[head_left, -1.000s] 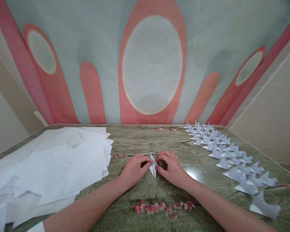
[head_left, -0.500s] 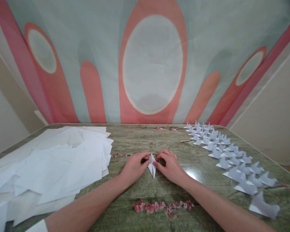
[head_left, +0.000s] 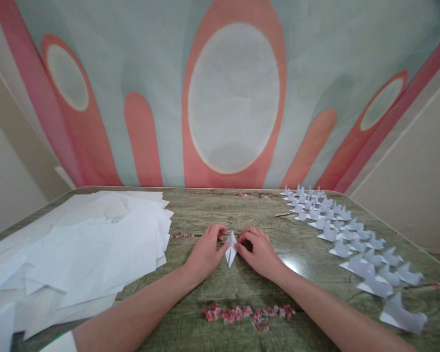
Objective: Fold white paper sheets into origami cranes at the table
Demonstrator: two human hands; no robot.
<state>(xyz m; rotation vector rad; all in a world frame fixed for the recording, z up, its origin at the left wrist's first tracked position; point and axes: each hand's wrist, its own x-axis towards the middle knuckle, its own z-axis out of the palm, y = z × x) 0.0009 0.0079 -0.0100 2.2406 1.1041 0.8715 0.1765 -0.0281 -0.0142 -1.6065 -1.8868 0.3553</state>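
Note:
A small piece of white folded paper (head_left: 231, 250), a narrow diamond with pointed ends and a crease down its middle, stands out between my two hands over the table. My right hand (head_left: 258, 249) has its thumb and index finger closed on the paper's right edge. On the other side, my left hand (head_left: 205, 249) touches the left edge with the thumb tip. Its curled fingers are raised off the paper, leaving a gap above the thumb. The undersides of both hands are hidden.
Loose white paper sheets (head_left: 95, 244) cover the table's left side in a spread pile. Rows of folded white paper birds (head_left: 355, 244) stand along the right. The wood-patterned table (head_left: 190, 210) bears printed pink flowers (head_left: 238, 313). A coral and grey-green patterned backdrop (head_left: 168, 98) rises behind.
My left hand's fingers have lifted off the paper's upper left edge, and its thumb stays there. The paper has tilted slightly, its lower tip swinging left. My right hand keeps its grip.

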